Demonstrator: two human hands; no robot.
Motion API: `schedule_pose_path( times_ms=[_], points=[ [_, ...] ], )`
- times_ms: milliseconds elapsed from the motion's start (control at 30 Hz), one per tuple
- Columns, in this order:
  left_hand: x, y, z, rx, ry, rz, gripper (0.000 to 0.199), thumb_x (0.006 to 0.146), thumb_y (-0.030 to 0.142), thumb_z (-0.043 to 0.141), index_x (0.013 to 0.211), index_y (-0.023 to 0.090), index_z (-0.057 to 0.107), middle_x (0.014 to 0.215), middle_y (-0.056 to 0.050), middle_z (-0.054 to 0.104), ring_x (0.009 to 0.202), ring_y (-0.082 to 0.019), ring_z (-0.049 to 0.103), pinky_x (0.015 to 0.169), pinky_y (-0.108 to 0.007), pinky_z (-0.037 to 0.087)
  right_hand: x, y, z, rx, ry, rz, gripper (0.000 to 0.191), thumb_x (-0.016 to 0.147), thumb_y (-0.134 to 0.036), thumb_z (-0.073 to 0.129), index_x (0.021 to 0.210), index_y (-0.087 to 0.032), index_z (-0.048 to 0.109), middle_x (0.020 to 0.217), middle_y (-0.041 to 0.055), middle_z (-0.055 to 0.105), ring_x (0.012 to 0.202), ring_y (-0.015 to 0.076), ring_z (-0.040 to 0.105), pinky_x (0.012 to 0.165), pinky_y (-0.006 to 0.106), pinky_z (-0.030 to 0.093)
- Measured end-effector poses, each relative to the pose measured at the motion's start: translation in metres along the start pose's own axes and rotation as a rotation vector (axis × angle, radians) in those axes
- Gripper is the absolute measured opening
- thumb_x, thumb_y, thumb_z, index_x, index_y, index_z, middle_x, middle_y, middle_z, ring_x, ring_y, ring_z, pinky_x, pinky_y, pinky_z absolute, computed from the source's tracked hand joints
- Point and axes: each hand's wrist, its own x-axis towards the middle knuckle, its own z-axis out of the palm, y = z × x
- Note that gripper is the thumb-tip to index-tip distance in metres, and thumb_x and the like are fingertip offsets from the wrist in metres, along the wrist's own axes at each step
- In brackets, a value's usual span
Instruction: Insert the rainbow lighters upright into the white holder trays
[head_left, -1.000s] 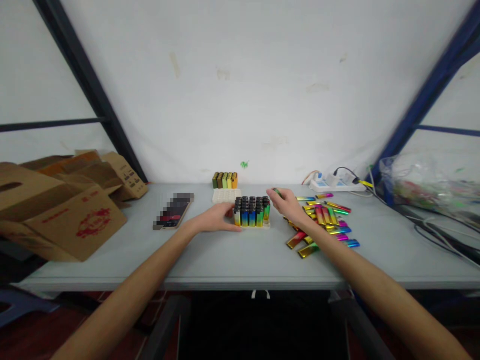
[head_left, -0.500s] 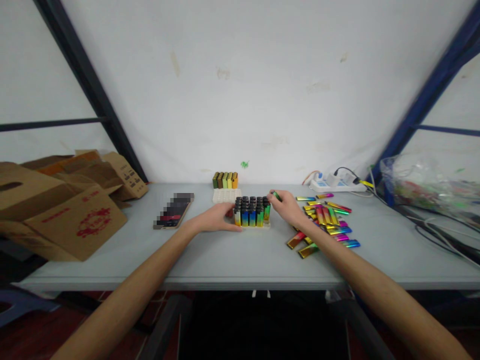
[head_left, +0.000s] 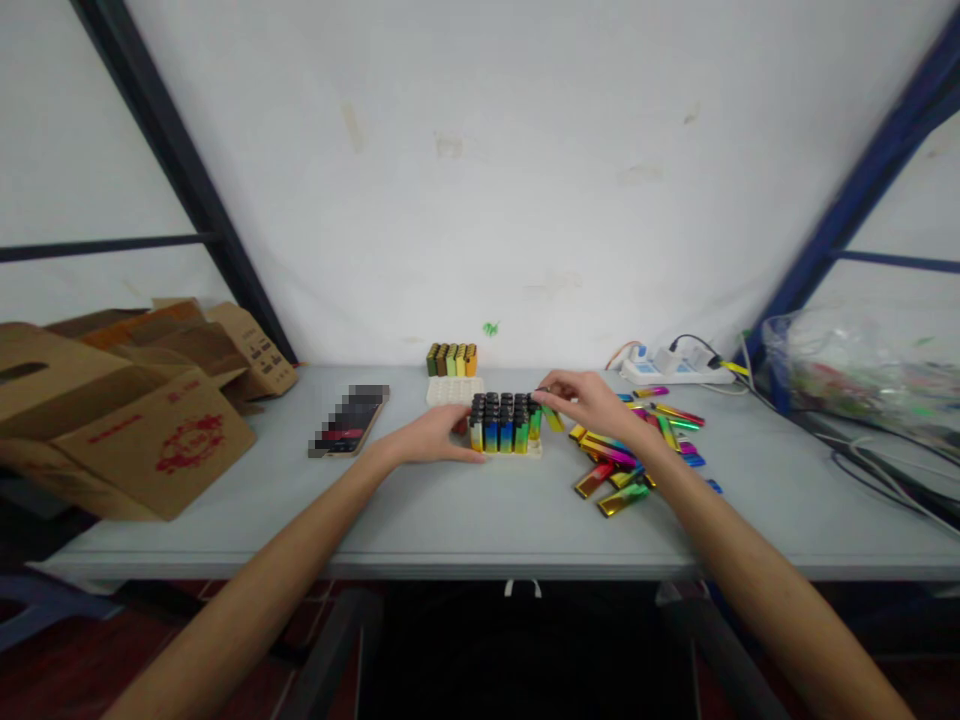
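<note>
Upright lighters (head_left: 499, 425) with black tops and shiny blue, green, yellow and silver bodies stand in rows in a white tray (head_left: 534, 450). My left hand (head_left: 435, 436) grips the left end of this block, thumb low along the front, fingertips hidden behind. At the block's right end, my right hand (head_left: 581, 398) pinches a single yellow-green lighter (head_left: 553, 418) near its top. That lighter hangs tilted beside the last row; whether it touches the row I cannot tell. Loose shiny lighters (head_left: 611, 455) in many colours lie in a pile under and around my right forearm.
Behind the block are a white holed tray (head_left: 454, 390) and a group of upright green-to-yellow lighters (head_left: 451, 360). A phone (head_left: 349, 422) and cardboard boxes (head_left: 142, 420) are on the left. On the right are a power strip (head_left: 675, 372), cables and a plastic bag (head_left: 840, 360).
My right hand has turned and shifted slightly right; the lighter in it now points down beside the block's right end. My left hand keeps its place on the block.
</note>
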Motion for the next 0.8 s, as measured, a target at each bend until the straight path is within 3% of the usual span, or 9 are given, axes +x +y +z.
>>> schedule_pose_path(
  times_ms=[133, 433, 800],
  points=[
    [0.0001, 0.0011, -0.0005, 0.041, -0.002, -0.034, 0.072, 0.069, 0.072, 0.078, 0.110, 0.015, 0.066, 0.103, -0.011, 0.071, 0.089, -0.030, 0.066, 0.075, -0.036, 0.051, -0.0040, 0.0015, -0.0014, 0.123, -0.138, 0.058, 0.041, 0.090, -0.060, 0.067, 0.094, -0.019, 0.069, 0.076, 0.0046, 0.074, 0.064, 0.0174, 0.065, 0.061, 0.029, 0.049],
    [-0.0007, 0.0039, -0.0016, -0.003, 0.002, -0.045, 0.071, 0.067, 0.071, 0.080, 0.110, 0.015, 0.066, 0.102, -0.011, 0.072, 0.088, -0.029, 0.066, 0.074, -0.035, 0.051, -0.0044, -0.0015, -0.0072, 0.133, -0.149, 0.095, 0.038, 0.083, -0.058, 0.075, 0.086, -0.021, 0.064, 0.072, 0.0047, 0.076, 0.065, 0.0207, 0.072, 0.061, 0.030, 0.053],
    [-0.0001, 0.0015, -0.0003, 0.011, 0.007, -0.029, 0.074, 0.068, 0.072, 0.079, 0.113, 0.015, 0.067, 0.106, -0.011, 0.072, 0.089, -0.029, 0.066, 0.076, -0.036, 0.051, -0.0049, 0.0054, -0.0059, 0.163, -0.257, 0.105, 0.037, 0.083, -0.055, 0.076, 0.082, -0.021, 0.061, 0.069, 0.0052, 0.076, 0.064, 0.0211, 0.073, 0.062, 0.031, 0.054]
  ],
)
